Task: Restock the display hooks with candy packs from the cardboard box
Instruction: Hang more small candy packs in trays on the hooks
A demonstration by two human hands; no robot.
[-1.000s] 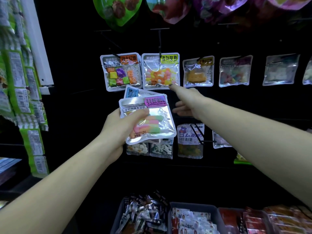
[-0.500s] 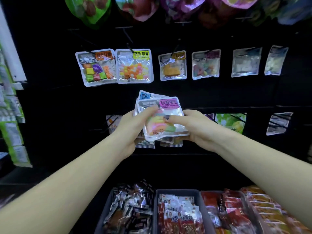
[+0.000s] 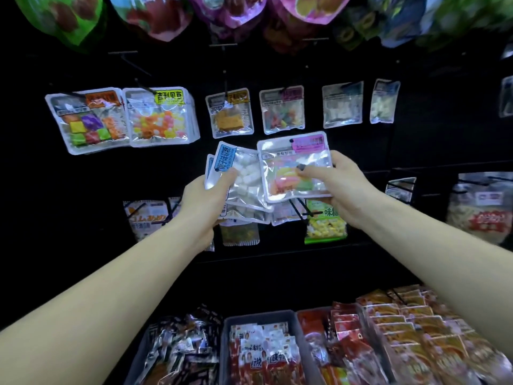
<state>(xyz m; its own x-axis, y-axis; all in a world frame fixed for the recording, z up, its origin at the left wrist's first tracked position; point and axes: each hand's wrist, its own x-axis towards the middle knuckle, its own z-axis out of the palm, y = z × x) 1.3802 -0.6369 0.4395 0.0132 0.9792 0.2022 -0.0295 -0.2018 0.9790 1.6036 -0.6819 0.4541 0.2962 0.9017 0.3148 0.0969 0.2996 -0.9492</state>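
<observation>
Right grip (image 3: 337,187) pinches the pink pack (image 3: 295,168), left (image 3: 204,201) holds the rest; I line its hole up with a hook.

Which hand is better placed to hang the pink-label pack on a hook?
Right. The right hand alone grips the pink-label pack; the left hand holds the blue-label packs.

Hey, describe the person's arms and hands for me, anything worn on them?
Both forearms are bare, with no sleeve in view. The left hand and right hand wear no gloves, and no watch, bracelet or ring shows. The right thumbnail looks dark, perhaps polished.
</observation>
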